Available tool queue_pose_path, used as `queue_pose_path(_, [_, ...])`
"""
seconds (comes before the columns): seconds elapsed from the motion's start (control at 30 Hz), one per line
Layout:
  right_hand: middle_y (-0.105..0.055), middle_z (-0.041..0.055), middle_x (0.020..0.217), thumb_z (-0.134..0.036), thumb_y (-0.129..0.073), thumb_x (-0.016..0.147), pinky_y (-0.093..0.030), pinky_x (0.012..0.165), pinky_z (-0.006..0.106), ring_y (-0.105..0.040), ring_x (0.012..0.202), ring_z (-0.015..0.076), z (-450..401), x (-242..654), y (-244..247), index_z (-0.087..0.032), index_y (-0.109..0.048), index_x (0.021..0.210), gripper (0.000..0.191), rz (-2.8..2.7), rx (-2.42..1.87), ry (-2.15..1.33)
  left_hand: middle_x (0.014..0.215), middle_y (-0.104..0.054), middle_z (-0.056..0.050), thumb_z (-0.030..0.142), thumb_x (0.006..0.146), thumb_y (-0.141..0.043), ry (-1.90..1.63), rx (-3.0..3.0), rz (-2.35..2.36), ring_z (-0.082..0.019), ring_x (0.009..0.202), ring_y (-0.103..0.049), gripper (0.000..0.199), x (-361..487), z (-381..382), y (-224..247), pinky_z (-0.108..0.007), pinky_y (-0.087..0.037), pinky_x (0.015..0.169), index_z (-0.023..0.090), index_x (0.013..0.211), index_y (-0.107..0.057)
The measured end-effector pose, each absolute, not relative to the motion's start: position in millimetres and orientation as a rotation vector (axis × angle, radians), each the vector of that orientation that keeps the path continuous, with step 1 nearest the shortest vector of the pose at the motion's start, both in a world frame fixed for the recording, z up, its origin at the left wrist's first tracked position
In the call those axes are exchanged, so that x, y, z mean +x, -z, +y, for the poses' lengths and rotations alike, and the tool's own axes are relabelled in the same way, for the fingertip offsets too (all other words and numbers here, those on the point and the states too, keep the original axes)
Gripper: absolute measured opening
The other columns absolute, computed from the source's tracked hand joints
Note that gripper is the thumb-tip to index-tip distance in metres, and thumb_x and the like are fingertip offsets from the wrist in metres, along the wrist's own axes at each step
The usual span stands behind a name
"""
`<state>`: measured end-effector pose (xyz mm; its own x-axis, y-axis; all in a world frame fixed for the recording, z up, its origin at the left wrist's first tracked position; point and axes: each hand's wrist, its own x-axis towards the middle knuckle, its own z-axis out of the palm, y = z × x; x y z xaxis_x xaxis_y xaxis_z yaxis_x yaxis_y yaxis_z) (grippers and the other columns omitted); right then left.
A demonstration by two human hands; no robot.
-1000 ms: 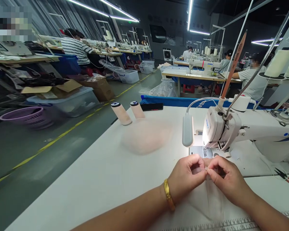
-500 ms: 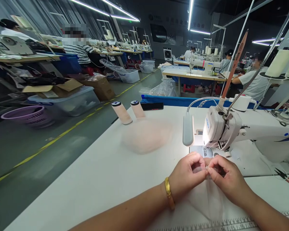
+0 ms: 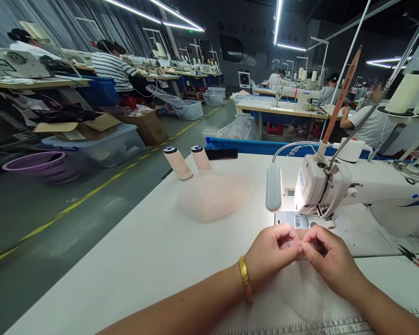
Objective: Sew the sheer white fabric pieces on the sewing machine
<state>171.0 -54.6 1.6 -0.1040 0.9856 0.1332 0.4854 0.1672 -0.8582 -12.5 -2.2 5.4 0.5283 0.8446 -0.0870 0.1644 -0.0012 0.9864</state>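
My left hand (image 3: 274, 249) and my right hand (image 3: 330, 256) meet fingertip to fingertip just in front of the sewing machine's needle area (image 3: 300, 219). Both pinch the top edge of a sheer, pale fabric piece (image 3: 303, 293), which hangs down between them onto the white table. Thumbs and forefingers are pressed together on it; the exact edge is hidden by the fingers. The white sewing machine (image 3: 380, 177) stands behind and to the right, a lit lamp (image 3: 274, 188) beside its head. A blurred heap of sheer pinkish fabric (image 3: 212, 197) lies left of the machine.
Two pale thread cones (image 3: 178, 164) and a dark phone-like object (image 3: 221, 154) stand at the table's far edge. Red-handled snips (image 3: 417, 260) lie at right, and a clear ruler (image 3: 335, 325) along the front. Co-workers sit at machines beyond; a purple basket (image 3: 38, 165) is on the floor.
Both hands keep their pinch on the sheer fabric with barely any movement. The view has shifted very slightly. A seated co-worker in stripes at left has turned the head.
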Motion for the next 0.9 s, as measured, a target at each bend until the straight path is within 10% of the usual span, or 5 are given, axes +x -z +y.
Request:
queue_pose_path(0.2, [-0.060,-0.0011,0.073,-0.032,-0.053,0.094,-0.042,0.065,0.030,-0.055,0.071,0.0199,-45.6,168.5,7.5,-0.024,-0.057,0.080,0.017,-1.777,-1.586,-0.636,0.081,-0.061,-0.004,0.035,0.081,-0.065,-0.598,2.016,1.156,-0.024,0.088,-0.053,0.026,-8.7,3.1,-4.5,-0.039,-0.040,0.084,0.019,0.061,-0.061])
queue_pose_path(0.43, [-0.062,0.0025,0.073,-0.021,-0.049,0.091,-0.042,0.072,0.035,-0.057,0.080,0.0257,-28.1,167.9,22.0,-0.024,-0.050,0.075,0.016,-1.892,-1.652,-0.382,0.096,-0.065,-0.004,0.020,0.084,-0.069,-0.793,2.489,1.220,-0.024,0.089,-0.053,0.006,-4.4,3.5,6.4,-0.040,-0.037,0.083,0.019,0.083,-0.063])
queue_pose_path(0.9, [-0.067,0.0073,0.100,-0.011,-0.043,0.102,-0.049,0.069,0.033,-0.062,0.082,0.0225,-37.6,184.2,21.1,-0.025,-0.067,0.103,0.028,-2.202,-1.423,-0.185,0.088,-0.073,-0.001,0.015,0.101,-0.053,-0.805,2.744,0.873,-0.020,0.083,-0.056,0.025,-16.1,5.9,11.5,-0.040,-0.033,0.083,0.021,0.086,-0.072])
